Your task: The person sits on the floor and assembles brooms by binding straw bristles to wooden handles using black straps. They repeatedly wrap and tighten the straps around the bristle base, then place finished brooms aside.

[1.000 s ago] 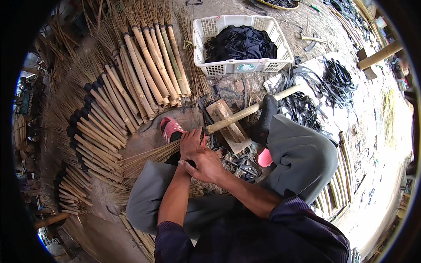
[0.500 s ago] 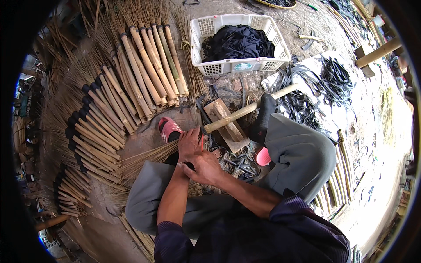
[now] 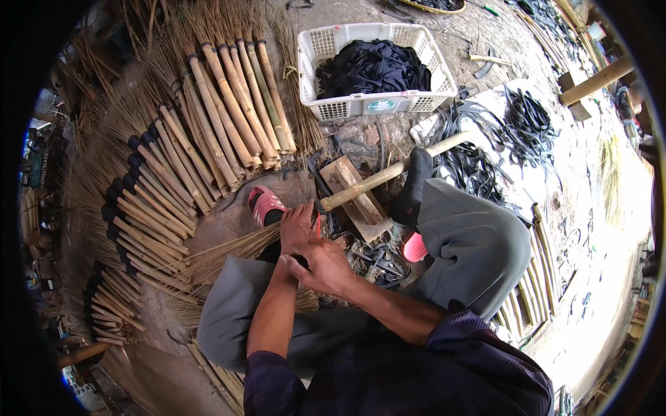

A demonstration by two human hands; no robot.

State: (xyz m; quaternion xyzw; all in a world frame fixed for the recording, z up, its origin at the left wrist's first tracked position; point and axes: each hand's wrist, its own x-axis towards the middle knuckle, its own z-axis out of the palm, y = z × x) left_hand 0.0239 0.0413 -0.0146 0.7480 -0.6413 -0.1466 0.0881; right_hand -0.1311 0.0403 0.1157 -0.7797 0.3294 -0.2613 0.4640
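I'm watching from above: the left hand (image 3: pixel 298 225) is wrapped round the neck of the broom (image 3: pixel 354 193), whose bamboo handle (image 3: pixel 383 177) slants over a wooden block (image 3: pixel 371 227) to the dark-socked foot (image 3: pixel 414 191). Bristles (image 3: pixel 243 249) trail leftward. The right hand (image 3: pixel 325 267) curls by the left wrist, black showing; what it grips, I can't tell.

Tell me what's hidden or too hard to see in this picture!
- Whether the pole meets the bristles: head view, left hand covers it.
- What the small red thing is: head view, too small, partly behind the hands.
- Bottom of the white crate: head view, under black strips.
- Far side of the round basket: head view, cut off by the top edge.
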